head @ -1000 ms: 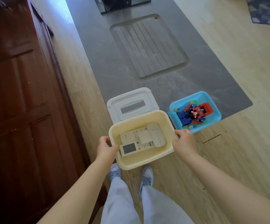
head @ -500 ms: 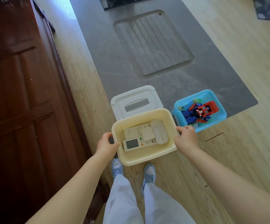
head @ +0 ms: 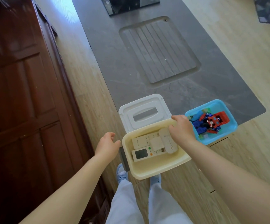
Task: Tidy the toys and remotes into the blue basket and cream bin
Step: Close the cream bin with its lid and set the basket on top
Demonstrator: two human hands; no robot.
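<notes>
The cream bin stands at the near edge of the counter with several white remotes lying in it. To its right, the blue basket holds a red and blue robot toy and small bricks. My left hand hovers just left of the bin, fingers apart, off its grey side handle. Over the bin's far right corner is my right hand, its fingers loosely curled near the rim and holding nothing.
A white lid with a slot handle lies flat right behind the bin. Beyond it the dark stone top has a grooved drainer recess. A dark wooden cabinet runs along the left. My feet show below the counter edge.
Both hands have let go of the bin's sides. My right hand moved up over the bin's far right corner, and my left hand came slightly away from the left handle.
</notes>
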